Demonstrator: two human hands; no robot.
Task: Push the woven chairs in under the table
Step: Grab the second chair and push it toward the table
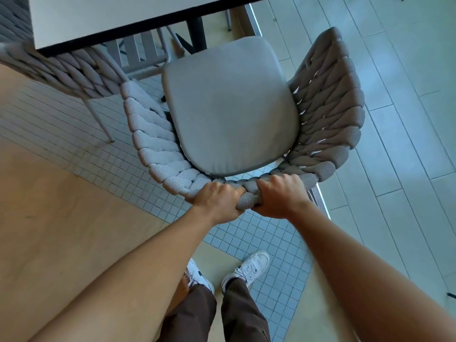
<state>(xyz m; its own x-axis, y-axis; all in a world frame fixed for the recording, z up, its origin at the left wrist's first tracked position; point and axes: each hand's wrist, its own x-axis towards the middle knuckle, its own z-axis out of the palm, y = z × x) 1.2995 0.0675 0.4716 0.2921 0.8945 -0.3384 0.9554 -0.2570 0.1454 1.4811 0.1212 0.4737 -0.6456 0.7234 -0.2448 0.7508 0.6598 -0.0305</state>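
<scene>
At table corner (103, 28): woven chair (328, 99) mostly out, grey cushion (229, 107) on seat. Left hand (216, 202) and right hand (278, 196) clamped on backrest top. Second woven chair (61, 67) just beside (tucked partway under).

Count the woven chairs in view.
2. One grey woven chair with a cushion is held at centre; another grey woven chair sits upper left, partly under the white table. Others may be hidden.

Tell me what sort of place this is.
Probably a cafe or patio dining area: a white table with matching woven chairs, another already tucked under, and tiled flooring beside plank decking.
</scene>
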